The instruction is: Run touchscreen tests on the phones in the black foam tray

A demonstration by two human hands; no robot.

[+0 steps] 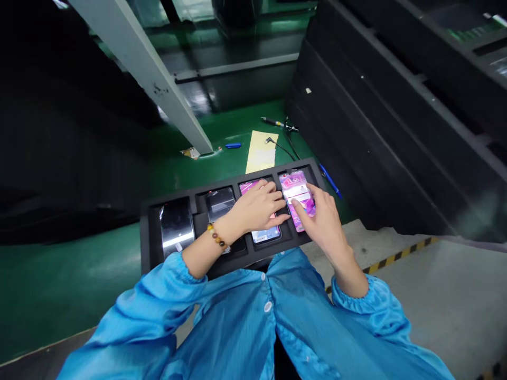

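A black slotted tray (152, 232) lies in front of me with several phones in its slots. My right hand (322, 219) grips the rightmost phone (295, 187), whose screen is lit pink, with the thumb on the glass. My left hand (257, 207) rests flat with fingers stretched out over the neighbouring lit phone (266, 236) and reaches toward the rightmost one. Two dark-screened phones, one (177, 226) at the left and one (220, 203) beside it, fill the left slots. A beaded bracelet (217, 237) circles my left wrist. Blue sleeves cover both arms.
The tray sits on a green surface (79, 274). Behind it lie a yellow sheet (261, 150), a blue pen (233, 145), a cable (283, 145) and another blue pen (329, 180). A grey slanted beam (158, 79) rises at the back left. Dark stacked trays (396, 116) stand at right.
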